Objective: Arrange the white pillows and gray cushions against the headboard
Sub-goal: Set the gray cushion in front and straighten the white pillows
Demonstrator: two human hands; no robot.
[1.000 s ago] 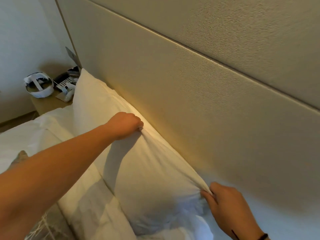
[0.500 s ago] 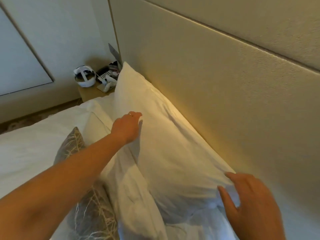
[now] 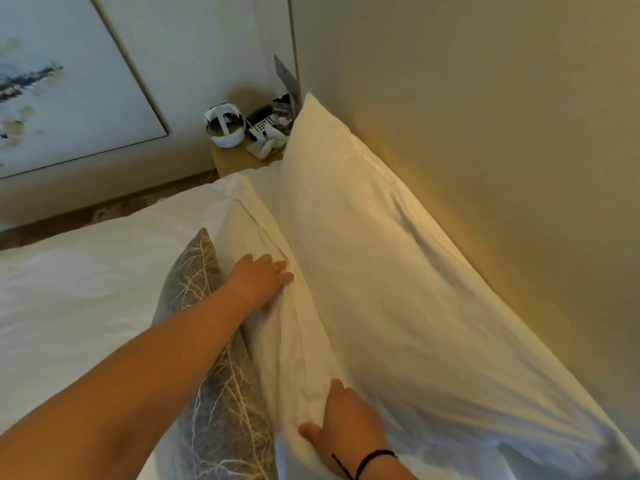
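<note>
Left grip (image 3: 258, 280): flat, spread on front pillow (image 3: 277, 341) | right grip (image 3: 346, 420): flat on same pillow

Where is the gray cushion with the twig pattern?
In the head view the gray cushion sits lower left of centre on the bed, under the left forearm, leaning against the front white pillow.

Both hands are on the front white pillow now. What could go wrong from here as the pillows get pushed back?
1. The tall white back pillow leans on the beige padded headboard; its far corner sits beside the cluttered wooden nightstand, so a shove might knock items off.
2. The left hand and right hand press the smaller white front pillow flat-palmed, so it could slip.
3. The gray branch-patterned cushion under the left forearm may get dragged askew.
</note>
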